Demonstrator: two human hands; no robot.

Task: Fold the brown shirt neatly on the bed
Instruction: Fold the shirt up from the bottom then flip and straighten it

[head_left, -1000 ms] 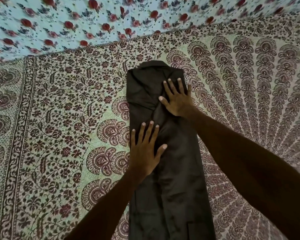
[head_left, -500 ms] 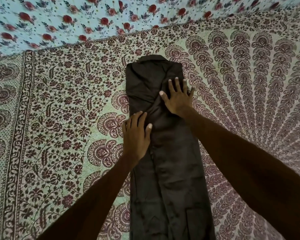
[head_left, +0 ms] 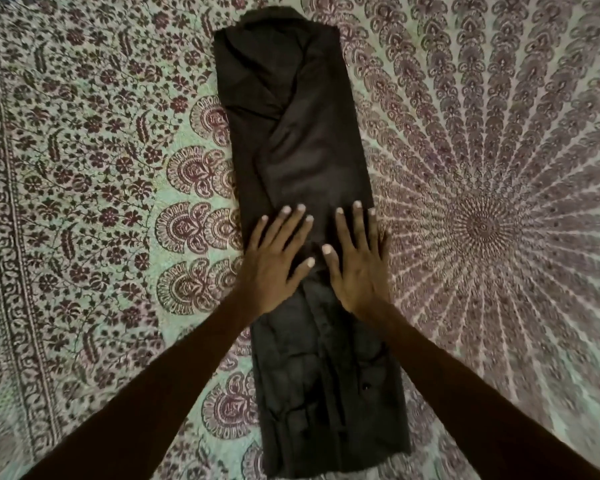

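while both hands (head_left: 317, 261) press flat with fingers spread, brown shirt (head_left: 302, 161) lies lengthwise, collar far

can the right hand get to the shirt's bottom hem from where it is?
Probably yes. The right hand lies flat on the brown shirt mid-length, and the hem lies uncovered nearer the person.

The brown shirt (head_left: 302, 161) lay flat on the bed (head_left: 94, 168), folded lengthwise into a long narrow strip that ran from twelve o'clock to six o'clock. Its collar end sat at twelve, with the sides folded over the middle, and creases showed toward six.
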